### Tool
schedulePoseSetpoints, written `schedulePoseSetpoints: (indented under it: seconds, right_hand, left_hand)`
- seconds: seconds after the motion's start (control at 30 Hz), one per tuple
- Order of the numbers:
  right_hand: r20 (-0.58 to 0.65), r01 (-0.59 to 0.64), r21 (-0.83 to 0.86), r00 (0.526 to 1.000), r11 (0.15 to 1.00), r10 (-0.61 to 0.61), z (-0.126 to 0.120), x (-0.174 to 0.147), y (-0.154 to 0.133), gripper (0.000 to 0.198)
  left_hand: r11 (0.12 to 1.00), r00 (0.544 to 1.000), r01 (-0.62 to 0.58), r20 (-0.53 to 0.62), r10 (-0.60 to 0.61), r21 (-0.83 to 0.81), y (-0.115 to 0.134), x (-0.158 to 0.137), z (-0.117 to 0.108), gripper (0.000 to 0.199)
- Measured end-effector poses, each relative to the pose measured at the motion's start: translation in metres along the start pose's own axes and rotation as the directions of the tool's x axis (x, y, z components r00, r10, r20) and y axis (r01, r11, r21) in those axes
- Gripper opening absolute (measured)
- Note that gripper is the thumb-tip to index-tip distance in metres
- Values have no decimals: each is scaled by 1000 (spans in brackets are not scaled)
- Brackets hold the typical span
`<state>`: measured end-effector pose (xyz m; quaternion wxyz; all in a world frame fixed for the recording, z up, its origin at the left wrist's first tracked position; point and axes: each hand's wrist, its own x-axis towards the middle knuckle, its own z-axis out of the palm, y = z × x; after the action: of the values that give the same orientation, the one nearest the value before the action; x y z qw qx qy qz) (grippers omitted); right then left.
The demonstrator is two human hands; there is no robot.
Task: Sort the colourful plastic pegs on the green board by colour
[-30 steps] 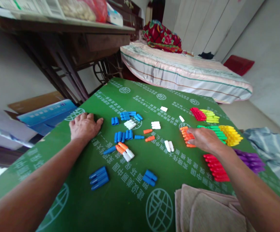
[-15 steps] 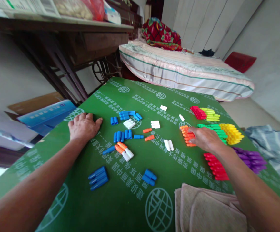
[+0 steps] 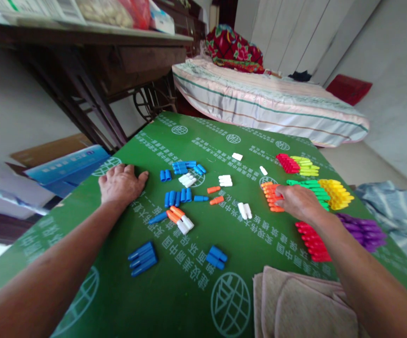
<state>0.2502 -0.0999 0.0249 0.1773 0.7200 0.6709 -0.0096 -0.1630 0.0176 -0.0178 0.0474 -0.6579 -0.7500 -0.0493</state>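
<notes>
Here, right hand (image 3: 297,202) touches orange pieces (image 3: 269,195), grip unclear; left hand (image 3: 122,184) spreads near table edge (image 3: 133,142).

A home bedroom, shown by the bed (image 3: 267,101).

My one feed: head-worn camera, facing forward and down. I look across the green board (image 3: 182,300), close below; left hand (image 3: 122,184) and right hand (image 3: 297,202) at mid-height, bed (image 3: 260,98) farther off, top.

Orange bullet-shaped pieces (image 3: 268,197) look like glossy plastic; the green bench (image 3: 185,305) is smooth, the folded beige cloth (image 3: 305,305) matt.
</notes>
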Motion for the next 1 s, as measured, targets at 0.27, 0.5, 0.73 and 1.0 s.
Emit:
schedulePoseSetpoints:
  seconds: [0.27,0.5,0.73,1.0]
  right_hand:
    - [-49,-29,80,998,996,33,-7,-6,3,18]
    - [-173,151,179,978,972,-120,-32,-19,-43,20]
    - [-148,436,133,897,890,-417,-51,-21,-122,23]
    - [-3,409,60,912,910,-410,-53,2,-150,28]
  left_hand:
    - [1000,1000,-3,-2,3,-11,0,0,0,64]
    - [1000,1000,-7,-21,7,-28,-2,0,3,65]
    - [1000,999,14,-51,-14,-10,-2,-4,6,61]
    - [1000,999,11,-52,-11,-15,-3,-4,6,60]
